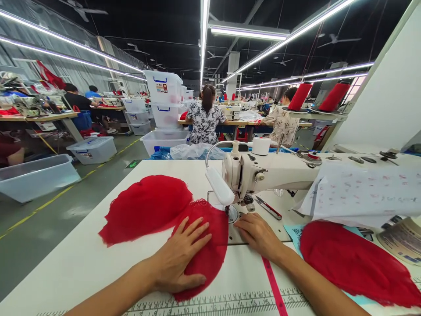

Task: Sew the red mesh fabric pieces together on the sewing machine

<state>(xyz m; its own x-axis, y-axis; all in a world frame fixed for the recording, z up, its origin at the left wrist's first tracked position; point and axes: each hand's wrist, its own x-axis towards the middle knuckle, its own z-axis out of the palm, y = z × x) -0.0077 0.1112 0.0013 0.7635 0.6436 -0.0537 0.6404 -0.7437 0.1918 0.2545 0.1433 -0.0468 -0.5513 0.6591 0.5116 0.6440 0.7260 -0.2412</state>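
Note:
My left hand (188,253) lies flat with fingers spread on a rounded red fabric piece (215,254), whose right edge reaches the presser foot of the white sewing machine (241,175). A second red fabric piece (148,208) adjoins it on the left, spread over the table. My right hand (258,232) rests on the machine bed just right of the needle area, fingers bent and close together; what they hold, if anything, is hidden. Behind that hand lie red-handled thread snips (269,208). A pink tape strip (274,285) runs beneath my right forearm.
More red fabric (355,263) lies at the right, beside a tape roll (403,239) and under hanging paper sheets (368,188). Printed ruler markings (210,305) cross the table's front. Red thread cones (333,96) stand above. Plastic bins (164,116) and people at machines are beyond.

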